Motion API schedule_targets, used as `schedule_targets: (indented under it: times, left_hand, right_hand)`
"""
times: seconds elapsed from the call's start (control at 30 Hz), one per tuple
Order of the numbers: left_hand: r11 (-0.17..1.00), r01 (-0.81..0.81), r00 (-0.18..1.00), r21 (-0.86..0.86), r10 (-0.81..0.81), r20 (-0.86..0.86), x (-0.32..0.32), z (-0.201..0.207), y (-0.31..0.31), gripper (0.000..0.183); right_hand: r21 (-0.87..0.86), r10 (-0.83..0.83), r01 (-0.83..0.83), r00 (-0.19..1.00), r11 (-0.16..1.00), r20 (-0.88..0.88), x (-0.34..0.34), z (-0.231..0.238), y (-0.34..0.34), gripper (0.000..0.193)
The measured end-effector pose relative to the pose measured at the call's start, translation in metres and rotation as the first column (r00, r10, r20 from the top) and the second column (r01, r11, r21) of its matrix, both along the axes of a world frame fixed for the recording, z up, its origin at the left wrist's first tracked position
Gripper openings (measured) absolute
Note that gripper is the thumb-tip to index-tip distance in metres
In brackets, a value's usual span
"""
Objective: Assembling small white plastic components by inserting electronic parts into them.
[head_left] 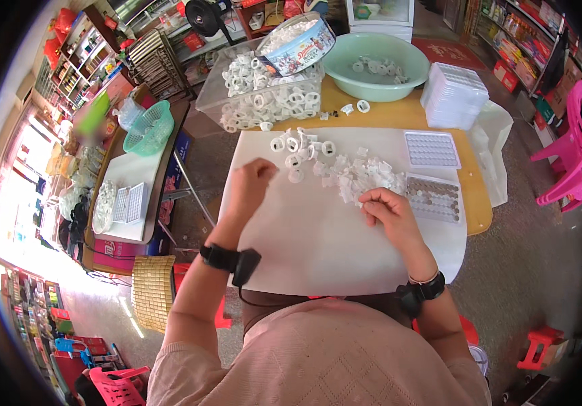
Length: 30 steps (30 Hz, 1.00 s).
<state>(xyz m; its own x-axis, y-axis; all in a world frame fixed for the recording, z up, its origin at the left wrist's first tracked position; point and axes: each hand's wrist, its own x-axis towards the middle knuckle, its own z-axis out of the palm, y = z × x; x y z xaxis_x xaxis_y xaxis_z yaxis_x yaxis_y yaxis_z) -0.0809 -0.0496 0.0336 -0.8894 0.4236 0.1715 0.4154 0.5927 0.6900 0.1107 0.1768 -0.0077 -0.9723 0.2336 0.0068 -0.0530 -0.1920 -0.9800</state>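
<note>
My left hand (pixel 250 186) hovers over the left part of the white sheet (pixel 304 237), fingers bent together. Whatever is between those fingertips is too small to make out. To its right lie several white ring-shaped plastic parts (pixel 294 161) with dark windows. My right hand (pixel 389 210) is at the near edge of a heap of small translucent plastic pieces (pixel 365 177). Its thumb and fingers are curled into a pinch, and their contents are hidden. Beside this hand lies a white compartment tray (pixel 434 198), partly filled with small round greyish pieces. Farther back sits a similar tray (pixel 432 149) with rows of pockets.
Behind the sheet stand a clear bin (pixel 264 108) heaped with white parts, a printed tub (pixel 301 51) tilted on it, and a pale green basin (pixel 372 71). A stack of white trays (pixel 455 95) is at the back right. A side table (pixel 145 162) holds a green basket (pixel 149 128).
</note>
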Motion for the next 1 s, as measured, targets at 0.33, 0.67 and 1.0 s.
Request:
schedule_targets:
  times: [0.33,0.67,1.0]
  left_hand:
    - [0.962,-0.137,0.984,0.236,0.105,0.144,-0.095,-0.012,0.03,0.018]
    - [0.996,-0.076,0.981,-0.045,0.067,-0.181,-0.043,-0.022,0.012,0.029]
    - [0.902,-0.1,0.958,-0.42,-0.026,-0.285,-0.045,-0.026,-0.014,0.052]
  right_hand:
    - [0.006,-0.018,0.018,1.0,1.0,-0.002,0.001,0.001,-0.002,0.012]
    - [-0.007,-0.015,0.015,1.0,1.0,-0.007,0.0,0.002,0.0,0.012]
    - [-0.02,0.022,-0.022,1.0,1.0,0.002,-0.008,-0.001,0.004,0.012]
